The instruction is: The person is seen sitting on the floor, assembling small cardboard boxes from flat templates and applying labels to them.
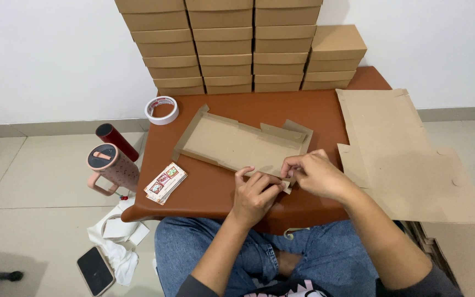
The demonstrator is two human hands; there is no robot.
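Cardboard: the half-folded box blank (243,144) lay on the brown table (204,190), looked light and bendy, so I'd grab at the creases.
Hands: left hand (255,193) and right hand (315,175) both pinched its near corner flap.
Clutter: flat blanks (408,159) right, finished boxes (237,44) behind, tape roll (162,110), stickers (166,182) left, none blocking.

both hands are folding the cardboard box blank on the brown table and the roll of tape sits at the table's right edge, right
Not quite. In the head view both hands, left hand and right hand, do work the near edge of the cardboard box blank on the brown table, but the roll of tape sits at the table's far left corner, not its right edge.
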